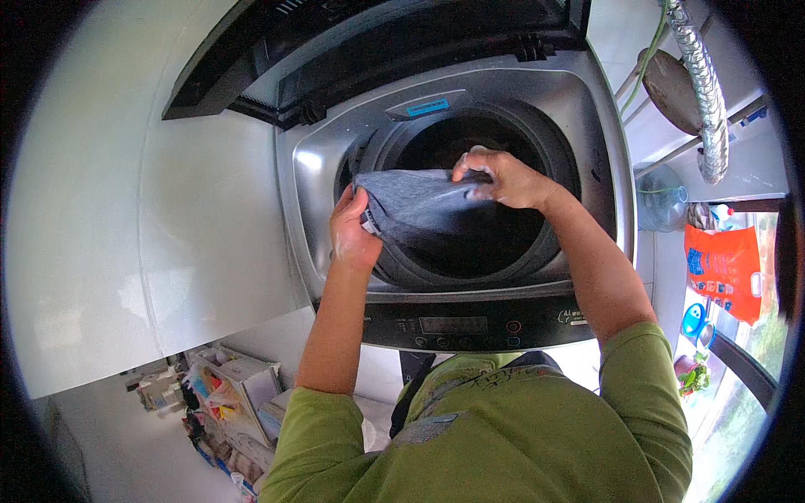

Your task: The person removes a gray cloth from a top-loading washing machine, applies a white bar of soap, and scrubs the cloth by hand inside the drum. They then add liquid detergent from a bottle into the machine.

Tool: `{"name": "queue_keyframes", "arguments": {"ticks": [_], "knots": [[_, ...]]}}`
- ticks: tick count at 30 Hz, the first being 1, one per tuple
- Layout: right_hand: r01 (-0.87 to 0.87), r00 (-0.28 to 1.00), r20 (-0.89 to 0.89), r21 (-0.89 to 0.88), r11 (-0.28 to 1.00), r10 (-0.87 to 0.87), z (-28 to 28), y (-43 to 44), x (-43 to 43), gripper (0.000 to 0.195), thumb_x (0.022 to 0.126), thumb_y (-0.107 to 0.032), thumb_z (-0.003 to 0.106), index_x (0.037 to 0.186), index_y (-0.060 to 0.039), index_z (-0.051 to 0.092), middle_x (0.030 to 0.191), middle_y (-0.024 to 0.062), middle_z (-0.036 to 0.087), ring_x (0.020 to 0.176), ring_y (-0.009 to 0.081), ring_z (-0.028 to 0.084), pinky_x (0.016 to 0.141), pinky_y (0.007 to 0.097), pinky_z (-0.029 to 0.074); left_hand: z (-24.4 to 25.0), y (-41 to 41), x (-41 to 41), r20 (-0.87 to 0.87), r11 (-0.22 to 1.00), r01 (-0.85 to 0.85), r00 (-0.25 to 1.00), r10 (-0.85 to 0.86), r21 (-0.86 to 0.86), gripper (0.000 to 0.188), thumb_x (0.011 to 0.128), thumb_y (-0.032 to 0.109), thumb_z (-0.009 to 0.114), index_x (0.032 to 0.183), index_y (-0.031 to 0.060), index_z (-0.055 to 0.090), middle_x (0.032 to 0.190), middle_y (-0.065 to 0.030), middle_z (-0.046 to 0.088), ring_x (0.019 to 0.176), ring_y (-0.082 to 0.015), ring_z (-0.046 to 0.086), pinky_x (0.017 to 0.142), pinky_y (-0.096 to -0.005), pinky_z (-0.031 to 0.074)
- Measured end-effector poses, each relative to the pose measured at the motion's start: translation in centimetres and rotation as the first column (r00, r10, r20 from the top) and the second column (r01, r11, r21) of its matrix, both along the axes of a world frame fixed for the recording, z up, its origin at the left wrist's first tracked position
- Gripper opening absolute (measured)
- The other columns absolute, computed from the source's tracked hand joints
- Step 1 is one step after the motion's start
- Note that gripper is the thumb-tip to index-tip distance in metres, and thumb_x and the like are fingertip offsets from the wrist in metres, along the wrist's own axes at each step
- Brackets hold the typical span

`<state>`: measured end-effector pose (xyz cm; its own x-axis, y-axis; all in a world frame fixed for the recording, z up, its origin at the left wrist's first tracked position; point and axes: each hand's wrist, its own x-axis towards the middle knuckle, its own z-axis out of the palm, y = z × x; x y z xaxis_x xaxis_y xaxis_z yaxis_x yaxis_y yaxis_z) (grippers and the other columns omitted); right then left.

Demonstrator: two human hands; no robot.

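Note:
A grey cloth garment (409, 198) with a small white tag is stretched over the open drum (453, 251) of a top-loading washing machine (308, 232). My left hand (355, 226) grips its left end between thumb and fingers. At its right end is my right hand (497, 179), thumb and fingers curved around the cloth's edge; whether they pinch it is not clear. Whitish foam or suds cling to both hands. The inside of the drum is dark, and its contents cannot be made out.
The machine's black lid (415, 63) stands raised at the far side, its control panel (465, 325) on my side. A pale wall (144, 188) borders the left. To the right are a foil-covered hose (704, 94), a clear plastic bottle (661, 198) and an orange printed bag (723, 270) near the window.

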<state>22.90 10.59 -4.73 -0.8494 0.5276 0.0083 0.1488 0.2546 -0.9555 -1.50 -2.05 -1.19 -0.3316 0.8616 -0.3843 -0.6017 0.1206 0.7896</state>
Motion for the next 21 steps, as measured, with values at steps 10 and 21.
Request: {"name": "queue_keyframes", "arguments": {"ticks": [10, 21], "knots": [[0.369, 0.924, -0.095, -0.04, 0.929, -0.371, 0.9, -4.3, -4.4, 0.013, 0.082, -0.006, 0.064, 0.094, -0.0047, 0.058, 0.092, 0.0138, 0.064, 0.09, 0.026, 0.064, 0.078, 0.0345, 0.049, -6.1, 2.9, 4.0, 0.525, 0.988, -0.104, 0.838, 0.149, -0.114, 0.03, 0.095, 0.027, 0.047, 0.11, 0.0033, 0.059, 0.11, -0.0123, 0.064, 0.105, -0.0273, 0.059, 0.095, -0.0421, 0.044], [0.361, 0.782, 0.097, 0.735, 0.574, -0.615, -0.8, -5.1, -8.7, 0.019, 0.083, -0.029, 0.059, 0.08, -0.0107, 0.062, 0.072, 0.015, 0.066, 0.062, 0.033, 0.066, 0.052, 0.0417, 0.052, -6.9, 3.4, 8.8, 0.521, 0.976, -0.172, 0.825, 0.219, -0.137, 0.04, 0.096, 0.045, 0.043, 0.105, 0.01, 0.06, 0.092, -0.0039, 0.065, 0.086, -0.0191, 0.062, 0.08, -0.0336, 0.049]]}}
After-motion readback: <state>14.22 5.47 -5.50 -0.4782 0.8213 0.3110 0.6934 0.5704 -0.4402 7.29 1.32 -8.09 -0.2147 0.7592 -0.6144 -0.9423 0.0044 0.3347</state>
